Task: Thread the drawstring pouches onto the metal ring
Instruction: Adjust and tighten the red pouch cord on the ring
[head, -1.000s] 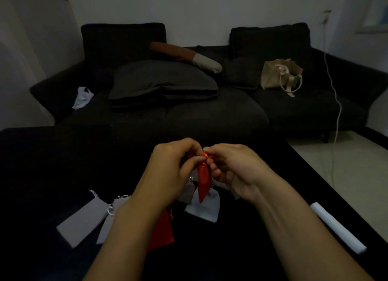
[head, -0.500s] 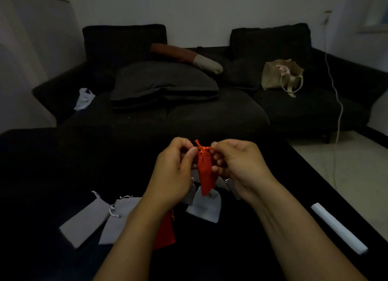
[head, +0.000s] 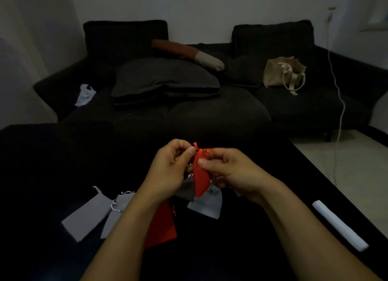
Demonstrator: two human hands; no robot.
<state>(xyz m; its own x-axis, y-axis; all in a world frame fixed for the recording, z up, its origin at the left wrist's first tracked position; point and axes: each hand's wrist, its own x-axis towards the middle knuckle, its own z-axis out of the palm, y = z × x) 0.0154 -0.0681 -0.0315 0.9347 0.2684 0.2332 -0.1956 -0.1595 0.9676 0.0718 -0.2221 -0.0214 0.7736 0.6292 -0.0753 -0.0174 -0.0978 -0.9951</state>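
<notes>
desk: red pouch and two grey pouches lie flat, near | left hand grip: pinching held red pouch neck | right hand grip: pinching same pouch, raised over desk | metal ring: cannot tell | far: dark sofa

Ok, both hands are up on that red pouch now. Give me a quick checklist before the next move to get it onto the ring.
1. Red pouch held off the table: ok, both hands pinch its gathered top.
2. Left hand grip near the drawstring: ok.
3. Right hand grip: ok, thumb on the pouch's neck.
4. Metal ring located: cannot tell, only faint glints between the hands.
5. Drawstring loop open for threading: cannot tell, hidden by fingers.
6. Spare pouches within reach: ok, grey pouches and another red pouch lie on the dark table.
</notes>
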